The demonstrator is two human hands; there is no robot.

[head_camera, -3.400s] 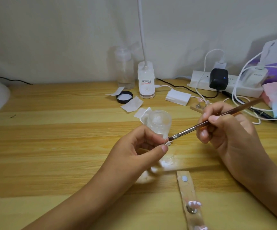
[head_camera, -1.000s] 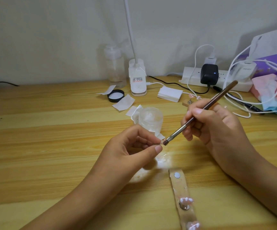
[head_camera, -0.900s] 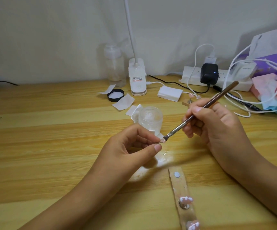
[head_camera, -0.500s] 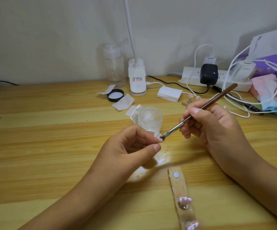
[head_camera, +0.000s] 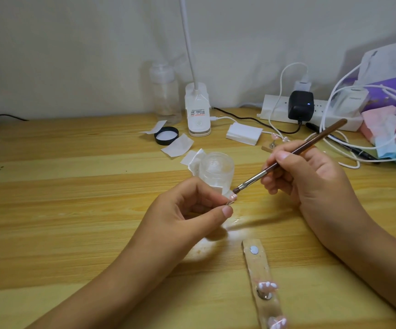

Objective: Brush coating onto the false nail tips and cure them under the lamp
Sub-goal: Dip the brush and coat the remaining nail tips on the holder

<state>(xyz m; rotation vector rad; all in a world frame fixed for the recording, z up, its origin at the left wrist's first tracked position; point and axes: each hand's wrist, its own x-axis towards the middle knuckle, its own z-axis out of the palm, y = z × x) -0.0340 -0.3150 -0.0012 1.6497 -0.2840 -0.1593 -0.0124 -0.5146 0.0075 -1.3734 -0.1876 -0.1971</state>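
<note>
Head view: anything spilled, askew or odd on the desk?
Yes: a glossy, wet-looking smear on the desk just below the left hand, beside the holder strip's top end; possibly spilled coating or just lamp glare. Black lid lies loose by the lamp base.

Soft, warm, rather dim indoor light falls from above on a wooden counter [head_camera: 73, 210]. A white glare patch shines on the wood just nearer than the left hand [head_camera: 185, 217], and the brush [head_camera: 287, 155] casts a thin, soft shadow towards the near side. Wide-angle distortion bows the counter's far edge. The strip [head_camera: 261, 276] at the near edge is blurred.
</note>
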